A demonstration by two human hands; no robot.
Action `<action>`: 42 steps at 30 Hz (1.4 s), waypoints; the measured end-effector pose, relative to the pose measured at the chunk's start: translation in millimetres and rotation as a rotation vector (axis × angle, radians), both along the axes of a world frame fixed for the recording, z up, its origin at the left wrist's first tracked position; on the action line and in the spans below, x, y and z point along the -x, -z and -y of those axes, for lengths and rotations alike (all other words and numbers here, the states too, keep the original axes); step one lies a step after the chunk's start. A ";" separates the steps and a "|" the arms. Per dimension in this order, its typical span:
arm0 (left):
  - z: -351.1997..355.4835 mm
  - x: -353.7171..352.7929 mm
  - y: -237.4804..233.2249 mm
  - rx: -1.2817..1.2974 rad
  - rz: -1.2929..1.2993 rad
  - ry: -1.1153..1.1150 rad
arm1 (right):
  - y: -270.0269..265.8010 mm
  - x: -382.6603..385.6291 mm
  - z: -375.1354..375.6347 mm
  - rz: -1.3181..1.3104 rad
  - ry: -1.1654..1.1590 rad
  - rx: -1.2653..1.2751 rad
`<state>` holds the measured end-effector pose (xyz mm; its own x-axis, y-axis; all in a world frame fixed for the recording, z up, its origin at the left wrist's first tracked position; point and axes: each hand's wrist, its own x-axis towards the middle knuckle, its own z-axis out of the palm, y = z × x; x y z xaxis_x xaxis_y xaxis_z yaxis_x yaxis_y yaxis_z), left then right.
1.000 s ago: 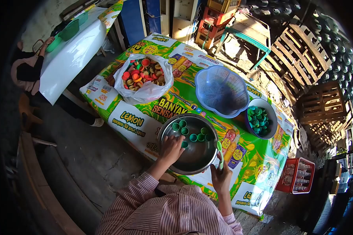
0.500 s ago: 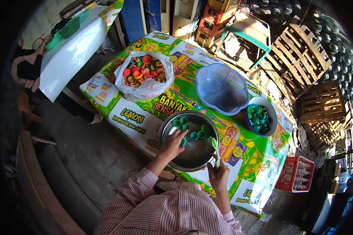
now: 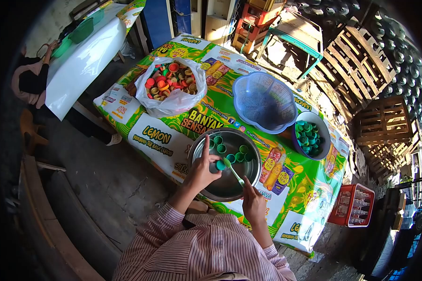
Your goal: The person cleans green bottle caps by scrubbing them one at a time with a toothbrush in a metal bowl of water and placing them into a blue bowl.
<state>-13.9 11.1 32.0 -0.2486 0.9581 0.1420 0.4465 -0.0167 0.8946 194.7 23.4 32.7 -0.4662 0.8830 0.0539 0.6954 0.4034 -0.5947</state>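
Observation:
My left hand [image 3: 199, 174] reaches over a steel bowl [image 3: 225, 188], its index finger stretched out and its other fingertips closed on a green bottle cap [image 3: 220, 165]. In my right hand [image 3: 254, 202] is a green-and-white toothbrush [image 3: 235, 173]. Its head is at the cap's edge; contact is hard to make out. Several other green caps [image 3: 239, 157] lie in the far half of the bowl.
A white plastic bag [image 3: 171, 104] of red, orange and tan caps stands at back left. Beyond the bowl are a blue colander [image 3: 262, 105] and a basin [image 3: 322, 153] of green caps. A person [image 3: 30, 77] is at another table [image 3: 79, 63] on the left.
The toothbrush has swung left from the bowl's right rim to the cap in my left hand. My left hand has moved slightly, its index finger now raised.

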 end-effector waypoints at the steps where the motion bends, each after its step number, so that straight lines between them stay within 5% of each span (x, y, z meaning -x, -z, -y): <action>1: 0.0 0.2 0.8 0.032 0.036 -0.014 | -0.4 -0.2 -1.0 0.002 -0.002 0.001; 42: 9.0 0.8 -1.9 -0.059 0.041 -0.113 | -6.4 2.0 11.1 -0.017 -0.031 -0.006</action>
<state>-14.7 2.2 33.8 -0.3610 0.9141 0.1848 0.4114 -0.0218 0.9112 192.8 12.3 39.1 -0.4920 0.8680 0.0672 0.6722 0.4278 -0.6043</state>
